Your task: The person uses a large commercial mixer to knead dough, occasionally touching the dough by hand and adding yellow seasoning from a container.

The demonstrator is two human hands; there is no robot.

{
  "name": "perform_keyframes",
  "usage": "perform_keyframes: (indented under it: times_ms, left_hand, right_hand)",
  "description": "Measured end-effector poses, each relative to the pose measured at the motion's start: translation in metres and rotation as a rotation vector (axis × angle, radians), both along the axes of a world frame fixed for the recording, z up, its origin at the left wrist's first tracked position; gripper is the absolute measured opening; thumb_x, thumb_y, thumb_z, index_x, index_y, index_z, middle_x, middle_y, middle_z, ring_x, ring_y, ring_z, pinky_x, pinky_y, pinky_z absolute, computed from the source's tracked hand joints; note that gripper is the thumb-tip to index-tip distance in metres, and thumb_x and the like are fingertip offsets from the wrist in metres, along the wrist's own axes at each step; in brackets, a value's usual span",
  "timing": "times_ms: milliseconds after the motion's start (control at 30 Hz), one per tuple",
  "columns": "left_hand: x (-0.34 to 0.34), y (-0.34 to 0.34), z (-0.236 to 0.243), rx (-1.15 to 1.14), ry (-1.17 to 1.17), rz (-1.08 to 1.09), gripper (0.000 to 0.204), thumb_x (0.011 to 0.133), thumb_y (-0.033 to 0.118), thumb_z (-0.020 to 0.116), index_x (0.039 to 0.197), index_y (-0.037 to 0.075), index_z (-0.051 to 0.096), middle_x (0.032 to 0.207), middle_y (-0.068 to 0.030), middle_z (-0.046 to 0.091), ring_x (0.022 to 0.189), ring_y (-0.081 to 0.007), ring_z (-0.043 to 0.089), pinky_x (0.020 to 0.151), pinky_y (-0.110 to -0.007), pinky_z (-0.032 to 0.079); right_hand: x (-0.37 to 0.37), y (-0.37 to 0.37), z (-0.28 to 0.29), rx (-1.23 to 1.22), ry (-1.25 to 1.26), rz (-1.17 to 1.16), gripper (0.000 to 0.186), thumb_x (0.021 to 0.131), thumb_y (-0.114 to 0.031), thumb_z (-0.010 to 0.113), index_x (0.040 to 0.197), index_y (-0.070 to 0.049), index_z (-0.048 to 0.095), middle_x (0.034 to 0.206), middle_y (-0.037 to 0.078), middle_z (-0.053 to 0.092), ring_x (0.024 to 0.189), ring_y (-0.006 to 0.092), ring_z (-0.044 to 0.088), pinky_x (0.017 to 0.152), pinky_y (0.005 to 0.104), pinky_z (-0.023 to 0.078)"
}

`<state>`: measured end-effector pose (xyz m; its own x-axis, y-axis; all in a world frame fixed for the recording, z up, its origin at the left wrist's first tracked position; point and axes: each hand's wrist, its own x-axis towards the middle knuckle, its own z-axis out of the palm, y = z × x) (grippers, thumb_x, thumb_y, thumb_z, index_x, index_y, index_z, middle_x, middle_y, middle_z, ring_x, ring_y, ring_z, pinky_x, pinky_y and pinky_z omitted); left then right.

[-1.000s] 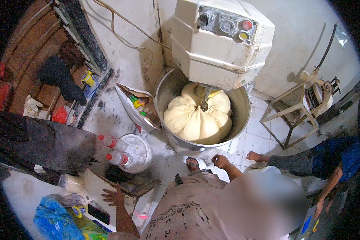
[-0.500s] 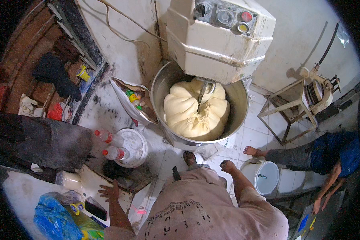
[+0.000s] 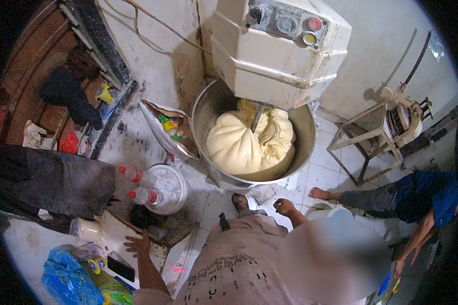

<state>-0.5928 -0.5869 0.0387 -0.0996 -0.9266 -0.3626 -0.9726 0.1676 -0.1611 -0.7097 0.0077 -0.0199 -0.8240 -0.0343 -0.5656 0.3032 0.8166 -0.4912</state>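
My left hand (image 3: 137, 245) lies open with its fingers spread on a worn white surface (image 3: 112, 231), near a dark phone (image 3: 121, 268). My right hand (image 3: 285, 206) is held in front of my body with curled fingers; whatever may be inside is hidden. It touches nothing I can see. Ahead of it stands a large steel mixer bowl (image 3: 201, 122), holding a big pale lump of dough (image 3: 234, 147) folded around a metal mixing tool (image 3: 258, 118). Above the bowl is the cream mixer head (image 3: 280, 68), with a red button and a yellow one.
Two red-capped bottles (image 3: 146, 195) stand by a round white lid (image 3: 174, 190). An open sack (image 3: 160, 129) leans beside the bowl. A metal-framed machine (image 3: 366, 137) stands right. Another person's arm (image 3: 417, 239) reaches down there. A blurred patch partly covers a white bucket (image 3: 340, 213).
The dough has turned and changed its folds around the mixing tool. My right hand has shifted slightly left. My left hand stays in place. A blurred patch now covers the lower right.
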Motion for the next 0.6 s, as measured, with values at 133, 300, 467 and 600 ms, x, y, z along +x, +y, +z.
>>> perform_keyframes:
  times_ms: [133,300,467,600]
  left_hand:
    - [0.002,-0.002,-0.005,-0.010,0.008,0.001,0.105,0.068,0.075,0.041,0.137,0.016,-0.013,0.141,-0.0201,-0.017,0.129,-0.0453,-0.008,0.095,-0.065,0.011]
    - [0.005,-0.006,-0.007,0.043,0.033,0.008,0.107,0.068,0.075,0.041,0.136,0.017,-0.016,0.141,-0.0196,-0.019,0.129,-0.0446,-0.010,0.096,-0.065,0.010]
    - [0.005,-0.006,-0.007,0.059,0.051,0.001,0.107,0.068,0.074,0.042,0.136,0.017,-0.018,0.140,-0.0197,-0.021,0.128,-0.0442,-0.012,0.096,-0.065,0.007]
    - [0.036,-0.034,-0.066,-0.833,-0.013,-0.410,0.108,0.068,0.075,0.042,0.135,0.017,-0.020,0.140,-0.0201,-0.022,0.128,-0.0446,-0.013,0.096,-0.065,0.008]
  right_hand:
    - [0.006,0.006,-0.003,0.033,-0.027,0.032,0.028,0.076,-0.023,0.052,0.087,0.001,0.061,0.067,0.014,0.064,0.062,0.0206,0.063,0.063,0.0333,0.050]
    - [0.009,0.006,-0.001,0.046,-0.008,0.062,0.028,0.076,-0.023,0.052,0.085,0.002,0.062,0.066,0.013,0.064,0.061,0.0203,0.063,0.063,0.0332,0.050]
    - [0.005,-0.001,0.004,0.015,0.017,0.063,0.027,0.076,-0.024,0.052,0.086,0.000,0.062,0.066,0.012,0.064,0.061,0.0199,0.063,0.063,0.0330,0.050]
    - [-0.002,-0.006,0.000,0.071,-0.010,0.038,0.026,0.077,-0.023,0.053,0.085,0.000,0.062,0.065,0.012,0.063,0.060,0.0195,0.063,0.061,0.0319,0.050]
